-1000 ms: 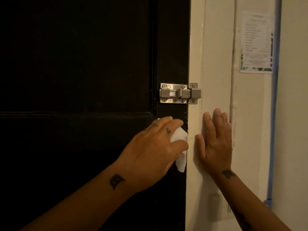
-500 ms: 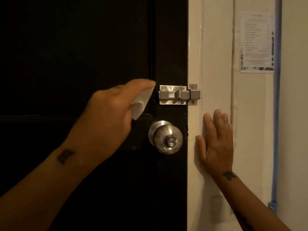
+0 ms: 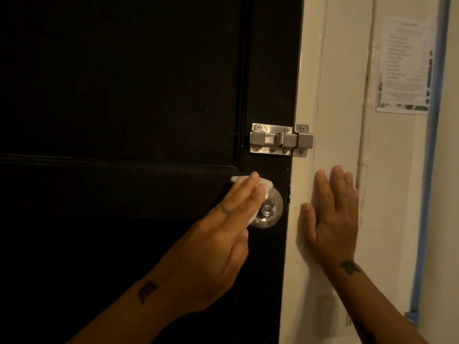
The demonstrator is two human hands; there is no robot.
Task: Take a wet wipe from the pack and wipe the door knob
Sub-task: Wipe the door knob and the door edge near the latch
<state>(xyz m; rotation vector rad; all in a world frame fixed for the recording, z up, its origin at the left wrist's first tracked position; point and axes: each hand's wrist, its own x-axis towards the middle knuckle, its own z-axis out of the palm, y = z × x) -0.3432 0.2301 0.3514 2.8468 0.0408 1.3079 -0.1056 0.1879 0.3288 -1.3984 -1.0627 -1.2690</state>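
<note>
Black door [image 3: 124, 95] filled the left two-thirds of the frame. Left forearm came in from the bottom left, angled up and right. Left hand [image 3: 223, 234] sat palm-down at centre, fingers straight and close together, pointing up-right. Its grip was flat, not curled: the fingers pressed the white wet wipe [image 3: 267, 182] onto the upper left side of the door knob [image 3: 269, 210]. Wipe edges showed above and below the fingertips. The knob's right half and keyhole were uncovered. A steel slide bolt [image 3: 275, 140] sat just above the knob, bridging onto the cream door frame [image 3: 310, 70]. Right hand [image 3: 332, 214] lay flat on the frame, right of the knob, fingers straight and pointing up, holding nothing. A paper notice [image 3: 404, 65] hung at upper right.
</note>
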